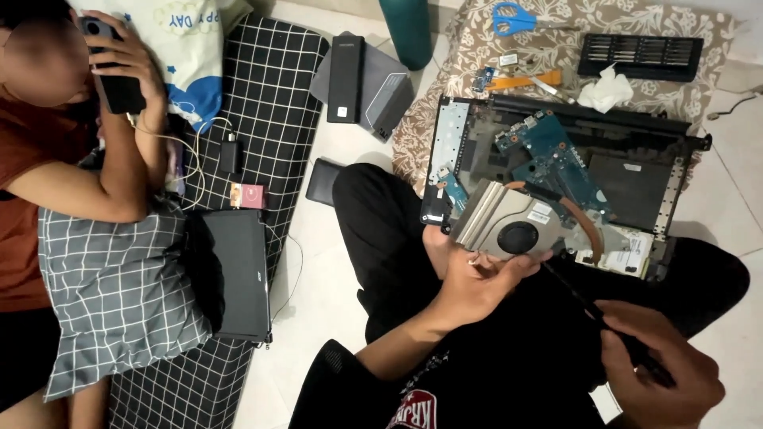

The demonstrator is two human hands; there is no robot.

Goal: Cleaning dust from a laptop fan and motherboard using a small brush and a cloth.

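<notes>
left hand (477,282) pinching cooling fan unit (517,230), lifting it clear for access | right hand (660,365) gripping black screwdriver (592,306), tip angling toward the pinch | opened laptop chassis (636,171) lying just beyond

Black shirt (red-white print), black trousers

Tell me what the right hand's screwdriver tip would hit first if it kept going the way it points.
The right hand holds a dark screwdriver aimed up-left. Straight on, it would likely meet the cooling fan assembly that the left hand steadies, near its lower edge; depth is hard to judge.
</notes>
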